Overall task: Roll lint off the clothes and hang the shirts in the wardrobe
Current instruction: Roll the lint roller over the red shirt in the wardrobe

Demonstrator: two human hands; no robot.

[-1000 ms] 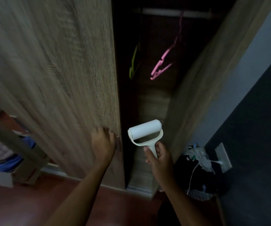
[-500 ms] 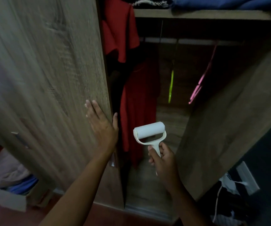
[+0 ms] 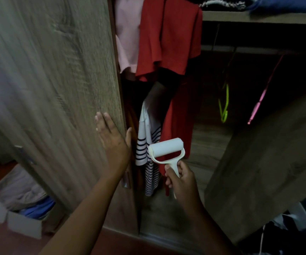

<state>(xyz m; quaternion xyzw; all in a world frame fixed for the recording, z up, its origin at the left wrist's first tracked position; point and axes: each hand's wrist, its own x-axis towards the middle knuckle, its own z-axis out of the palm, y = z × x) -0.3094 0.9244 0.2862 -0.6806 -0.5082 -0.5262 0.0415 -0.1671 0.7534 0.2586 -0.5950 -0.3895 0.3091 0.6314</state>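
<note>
The grey-brown wood-grain wardrobe door (image 3: 52, 92) stands ajar, the left hand (image 3: 112, 139) flat and released against its edge. Inside hang a red short-sleeved shirt (image 3: 168, 37) and a white navy-striped shirt (image 3: 148, 144). The right hand (image 3: 182, 180) is grasping a white lint roller (image 3: 165, 149) just before them.

You have one view only, from the camera on your head, facing forward and slightly down into the open wardrobe (image 3: 258, 148) at close range. Its door (image 3: 52, 85) fills 9 to 11 o'clock, the hanging rail (image 3: 249, 50) sits near 1 o'clock, and the floor (image 3: 111, 243) lies at 6 o'clock.
</note>
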